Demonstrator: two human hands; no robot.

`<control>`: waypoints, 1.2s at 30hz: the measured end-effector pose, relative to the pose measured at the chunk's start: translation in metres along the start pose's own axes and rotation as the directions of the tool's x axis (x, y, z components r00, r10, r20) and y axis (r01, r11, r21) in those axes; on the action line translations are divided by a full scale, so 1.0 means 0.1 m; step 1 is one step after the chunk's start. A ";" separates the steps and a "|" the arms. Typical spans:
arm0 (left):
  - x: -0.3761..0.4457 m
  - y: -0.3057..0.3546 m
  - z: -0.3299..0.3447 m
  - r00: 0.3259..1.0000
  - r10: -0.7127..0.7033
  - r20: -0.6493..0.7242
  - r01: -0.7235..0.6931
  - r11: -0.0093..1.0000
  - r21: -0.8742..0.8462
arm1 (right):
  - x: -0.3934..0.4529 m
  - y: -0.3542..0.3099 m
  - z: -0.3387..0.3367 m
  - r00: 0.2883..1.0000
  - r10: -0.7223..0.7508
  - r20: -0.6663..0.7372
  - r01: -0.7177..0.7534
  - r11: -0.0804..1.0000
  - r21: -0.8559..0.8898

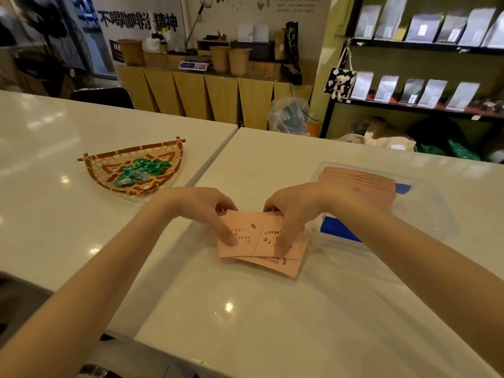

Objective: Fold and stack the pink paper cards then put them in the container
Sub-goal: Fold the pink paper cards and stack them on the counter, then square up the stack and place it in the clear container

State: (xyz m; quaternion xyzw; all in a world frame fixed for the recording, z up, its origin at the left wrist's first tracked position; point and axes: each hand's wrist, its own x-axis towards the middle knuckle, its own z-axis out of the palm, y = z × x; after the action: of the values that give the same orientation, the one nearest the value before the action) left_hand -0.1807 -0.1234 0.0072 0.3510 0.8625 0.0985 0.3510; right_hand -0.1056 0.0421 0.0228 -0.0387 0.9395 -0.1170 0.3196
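A pink paper card [255, 236] with dark print and a centre crease lies on top of a small pile of pink cards [281, 264] on the white table. My left hand [210, 211] grips the card's left half, thumb pressed on its face. On the right half sits my right hand [291, 214], fingers on top and behind the far edge. A clear plastic container [425, 214] with blue clips stands to the right, holding a tall stack of pink cards [362, 181].
A woven bamboo basket [101, 170] of green wrapped sweets sits on the neighbouring table at the left. A narrow gap [215, 156] runs between the two tables. Shelves of pouches stand at the back right.
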 end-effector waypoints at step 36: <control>0.09 0.80 1.00 0.782 0.435 -0.445 -0.558 0.808 -0.191 | -1.31 0.69 1.37 0.689 0.302 -0.659 0.198 0.797 0.571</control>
State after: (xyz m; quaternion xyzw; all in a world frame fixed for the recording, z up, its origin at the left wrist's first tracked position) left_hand -0.0754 -0.0664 -0.0376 0.4822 0.7615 0.3899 0.1887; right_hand 0.0816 0.1021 -0.0217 0.1424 0.8999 -0.4048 -0.0779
